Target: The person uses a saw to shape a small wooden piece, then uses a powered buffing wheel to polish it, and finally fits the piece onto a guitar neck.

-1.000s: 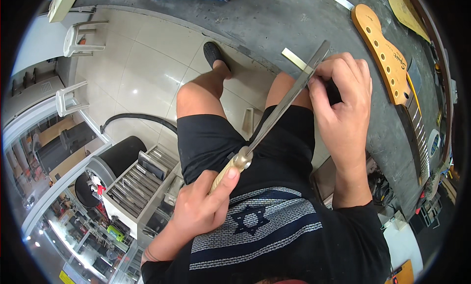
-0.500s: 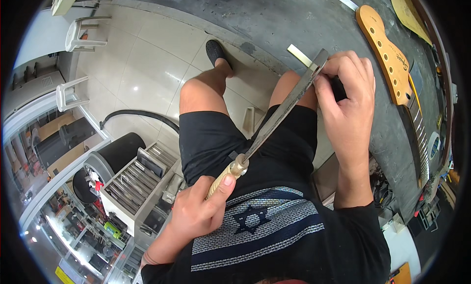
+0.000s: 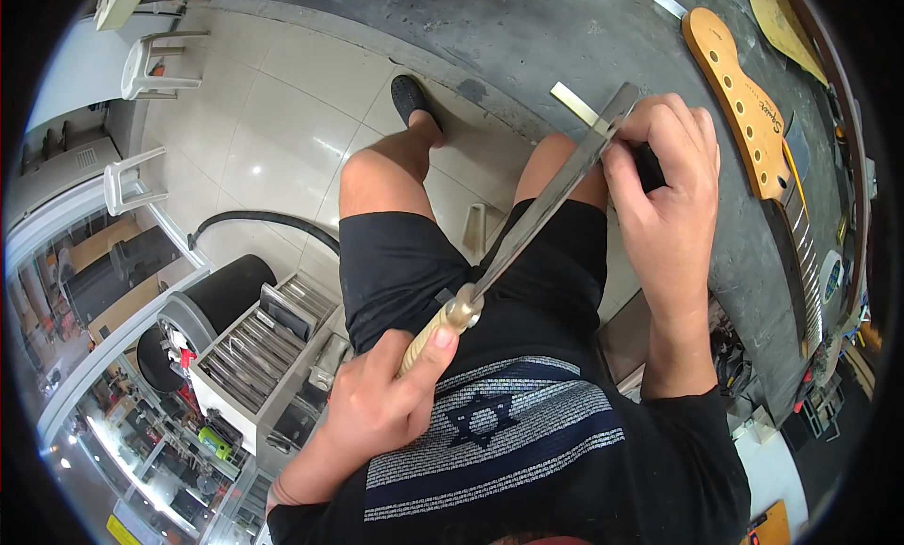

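Note:
My left hand [image 3: 384,387] is wrapped round the pale wooden handle of a long metal file [image 3: 549,206], thumb lying along the handle. From there the blade slants up and to the right, its far end next to my right fingertips. Pinched in my right hand [image 3: 670,173] is a thin cream-coloured strip [image 3: 573,103], which juts out to the left past the blade. The file crosses over the strip close to my fingers and hides part of it; whether they touch, I cannot tell.
A guitar neck [image 3: 744,112] with a maple headstock lies on the grey workbench [image 3: 603,32] to the right. Behind my left arm stand a drawer unit with metal pieces [image 3: 247,357] and a black bin [image 3: 235,291]. White plastic chairs [image 3: 141,70] stand far left.
The file has slid a little up and to the right across the strip, and its blade has tilted slightly. My left hand moved with it; my right hand and the strip stayed nearly still.

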### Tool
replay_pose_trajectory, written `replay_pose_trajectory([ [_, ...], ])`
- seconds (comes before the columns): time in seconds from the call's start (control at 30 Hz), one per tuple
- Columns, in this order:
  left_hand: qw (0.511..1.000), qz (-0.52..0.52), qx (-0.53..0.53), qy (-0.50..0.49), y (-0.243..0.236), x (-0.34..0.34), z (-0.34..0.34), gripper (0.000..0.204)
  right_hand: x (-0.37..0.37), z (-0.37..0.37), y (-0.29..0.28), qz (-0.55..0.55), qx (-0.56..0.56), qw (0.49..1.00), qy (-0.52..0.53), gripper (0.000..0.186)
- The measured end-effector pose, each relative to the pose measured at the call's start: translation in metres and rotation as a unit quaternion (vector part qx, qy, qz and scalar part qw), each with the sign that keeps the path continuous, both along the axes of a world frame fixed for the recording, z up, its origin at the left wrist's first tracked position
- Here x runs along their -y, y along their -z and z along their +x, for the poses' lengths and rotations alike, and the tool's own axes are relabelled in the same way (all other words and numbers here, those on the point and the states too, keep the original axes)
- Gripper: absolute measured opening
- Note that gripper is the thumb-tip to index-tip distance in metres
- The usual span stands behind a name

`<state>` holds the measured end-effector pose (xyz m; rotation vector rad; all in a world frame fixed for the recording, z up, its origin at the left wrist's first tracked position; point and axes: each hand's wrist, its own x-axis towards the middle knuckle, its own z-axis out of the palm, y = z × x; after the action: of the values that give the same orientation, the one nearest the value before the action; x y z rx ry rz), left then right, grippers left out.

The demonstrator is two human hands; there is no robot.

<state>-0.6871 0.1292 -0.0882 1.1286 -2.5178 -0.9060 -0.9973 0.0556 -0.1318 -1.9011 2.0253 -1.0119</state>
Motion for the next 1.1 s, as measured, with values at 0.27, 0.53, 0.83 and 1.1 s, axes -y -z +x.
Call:
replay_pose_trajectory([
  [0.27, 1.000, 0.008, 0.007, 0.007, 0.001, 0.013, -0.014, 0.080, 0.000, 0.000, 0.001, 0.000, 0.001, 1.000, -0.005, 0.009],
  [0.53, 1.000, 0.005, 0.011, 0.002, 0.001, 0.013, -0.016, 0.073, -0.001, 0.000, 0.000, 0.010, -0.005, 1.000, 0.000, 0.009],
  [0.83, 0.999, -0.031, -0.003, -0.025, 0.016, 0.017, -0.027, 0.078, -0.001, -0.001, 0.006, -0.029, 0.003, 1.000, 0.008, 0.012],
  [1.1, 0.999, -0.026, 0.003, -0.028, 0.018, 0.011, -0.023, 0.077, -0.002, 0.001, 0.007, -0.052, -0.004, 0.999, -0.016, 0.015],
])
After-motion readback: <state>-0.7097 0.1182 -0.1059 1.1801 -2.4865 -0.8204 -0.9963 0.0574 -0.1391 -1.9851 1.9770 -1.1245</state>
